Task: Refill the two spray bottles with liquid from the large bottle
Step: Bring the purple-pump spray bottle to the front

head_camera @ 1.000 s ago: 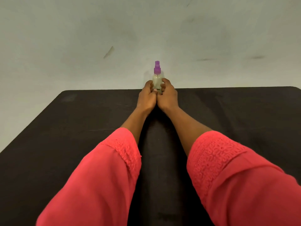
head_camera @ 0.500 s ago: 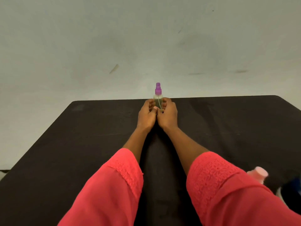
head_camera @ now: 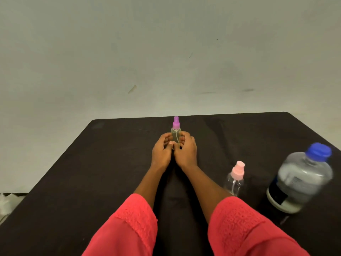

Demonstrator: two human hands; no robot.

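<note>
A small clear spray bottle with a purple top [head_camera: 176, 130] stands upright near the far edge of the black table [head_camera: 92, 172]. My left hand [head_camera: 161, 150] and my right hand [head_camera: 185, 149] wrap around its lower body from both sides, thumbs meeting in front. A second clear spray bottle with a pink top [head_camera: 235, 179] stands to the right of my right forearm. Further right stands the large clear bottle with a blue cap [head_camera: 302, 178], holding clear liquid and with its cap on.
A pale wall [head_camera: 166, 52] rises right behind the table's far edge. Something white and crumpled [head_camera: 5, 202] lies on the floor beyond the table's left side. Both my red sleeves [head_camera: 249, 228] fill the lower part of the view.
The view has tilted down and to the right, which brings the pink-topped spray bottle and the large bottle into sight. Both hands stay around the purple-topped bottle.
</note>
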